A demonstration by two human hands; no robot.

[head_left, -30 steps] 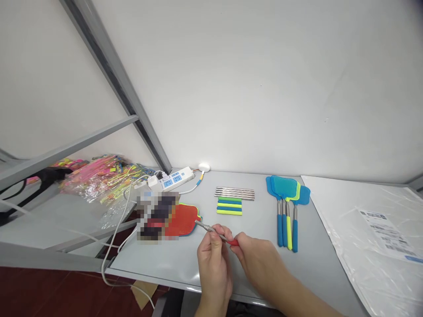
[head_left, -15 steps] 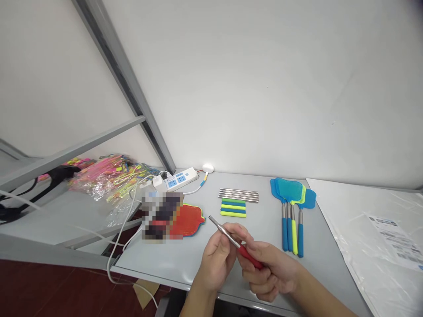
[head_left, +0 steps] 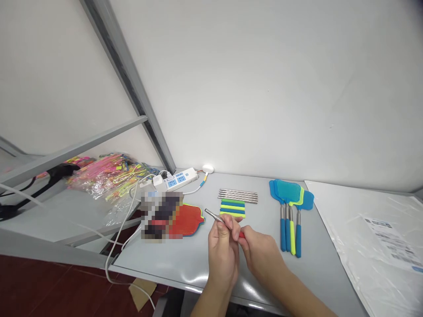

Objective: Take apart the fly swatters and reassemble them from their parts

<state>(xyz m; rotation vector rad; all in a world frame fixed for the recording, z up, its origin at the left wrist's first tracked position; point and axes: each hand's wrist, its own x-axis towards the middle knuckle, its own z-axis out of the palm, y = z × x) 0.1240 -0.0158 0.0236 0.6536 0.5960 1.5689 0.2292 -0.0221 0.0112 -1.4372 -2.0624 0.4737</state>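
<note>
My left hand (head_left: 222,253) is closed around a silver metal rod (head_left: 212,215), whose bare tip points up and to the left. At the rod's lower end my right hand (head_left: 261,251) wraps over a red handle grip (head_left: 242,235), most of it hidden by the fingers. Just beyond the hands lie several blue, green and yellow handle grips (head_left: 231,208) in a row. Behind these is a row of silver rods (head_left: 238,196). A red mesh fly swatter head (head_left: 189,221), with others stacked under it, rests to the left.
Several assembled fly swatters (head_left: 291,229) lie on the right of the grey table (head_left: 158,264), beside a white plastic package (head_left: 357,229). A power strip (head_left: 181,179) with white cables stands at the back left. Bagged colourful items (head_left: 105,176) fill the shelf beyond the metal frame.
My right hand has turned over the red grip and now covers most of it. Both hands have moved slightly closer together, with the rod still held.
</note>
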